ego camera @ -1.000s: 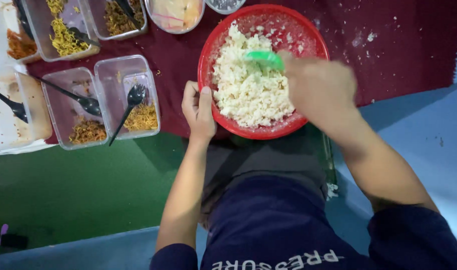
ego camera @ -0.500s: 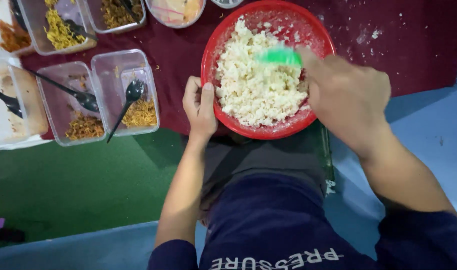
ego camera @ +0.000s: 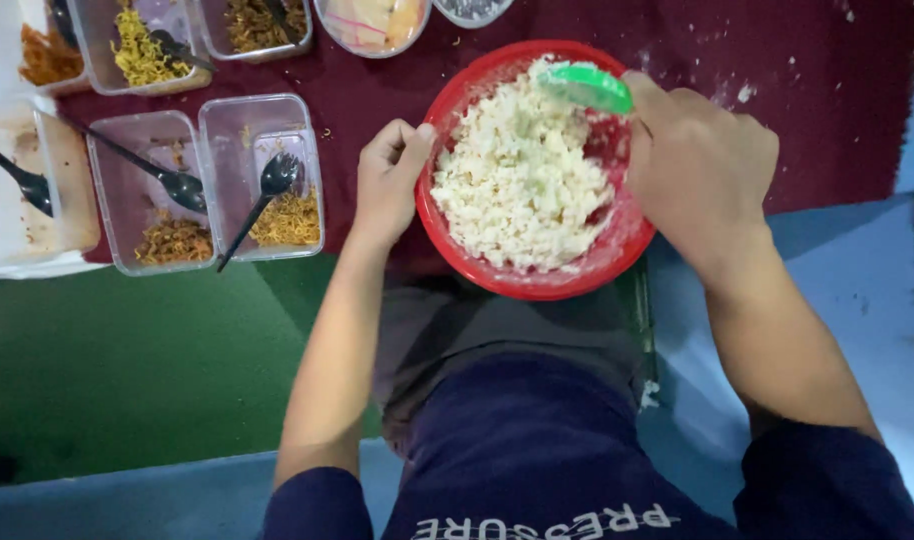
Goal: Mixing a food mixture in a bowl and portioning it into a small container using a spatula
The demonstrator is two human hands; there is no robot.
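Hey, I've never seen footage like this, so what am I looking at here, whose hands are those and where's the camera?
The camera sits on a person's head and looks straight down, so the hands are their own. The left hand grips the rim of a red bowl heaped with white rice. The right hand holds a green scoop at the far side of the rice. The bowl rests on a dark red cloth. To the left stand clear plastic containers with bits of food and black spoons.
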